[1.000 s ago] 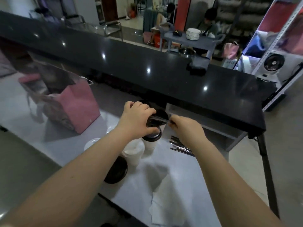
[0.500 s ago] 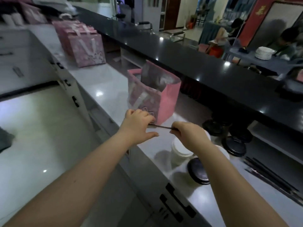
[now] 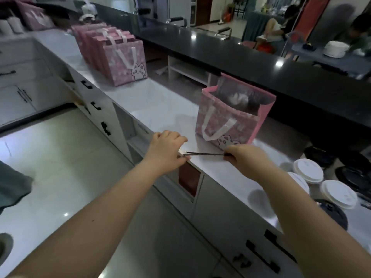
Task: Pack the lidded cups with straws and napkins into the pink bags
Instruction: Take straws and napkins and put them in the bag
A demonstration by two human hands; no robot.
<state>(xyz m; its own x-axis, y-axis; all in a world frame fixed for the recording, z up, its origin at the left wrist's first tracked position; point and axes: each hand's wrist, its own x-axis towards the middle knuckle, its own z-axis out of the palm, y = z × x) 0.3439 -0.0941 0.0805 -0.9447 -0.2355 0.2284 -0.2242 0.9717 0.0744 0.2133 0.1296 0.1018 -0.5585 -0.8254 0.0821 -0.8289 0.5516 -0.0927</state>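
Note:
Dark thin straws (image 3: 204, 154) stretch level between my two hands over the counter's front edge. My left hand (image 3: 166, 150) pinches their left end and my right hand (image 3: 244, 157) grips their right end. Just behind them an open pink bag (image 3: 230, 117) with a white handle and a cartoon face stands on the white counter (image 3: 160, 101). White-lidded cups (image 3: 308, 170) and black-lidded cups (image 3: 331, 215) cluster at the right. What lies inside the open bag is too dim to tell.
A row of several pink bags (image 3: 120, 59) stands further back on the left of the counter. A raised black bar top (image 3: 261, 63) runs behind. White cabinets with black handles (image 3: 105, 128) sit below the counter. People sit in the far background.
My view has swung left, away from the cups, toward the open bag and the row of bags. Both hands still hold the straws, now spread a little wider apart.

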